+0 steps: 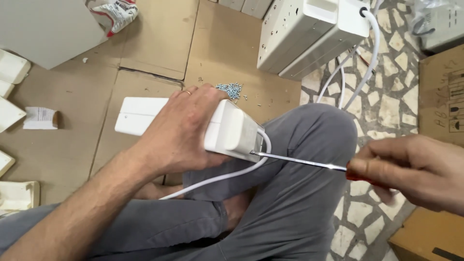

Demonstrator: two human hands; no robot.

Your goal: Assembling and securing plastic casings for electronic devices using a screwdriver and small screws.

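Head view: left hand (181, 130) clamps the white power strip (227, 128) while right hand (415, 169) grips the screwdriver (299, 160), best kept square to the end screw.

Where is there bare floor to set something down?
Bare cardboard lies between the grey board and the white power strip. Crowded: the screw pile, the stacked strips, and cables on the stone floor.

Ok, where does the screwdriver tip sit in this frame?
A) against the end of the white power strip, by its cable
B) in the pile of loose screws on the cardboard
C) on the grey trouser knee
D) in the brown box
A: the screwdriver in the right hand has its tip against the end of the white power strip gripped by the left hand, beside the white cable.
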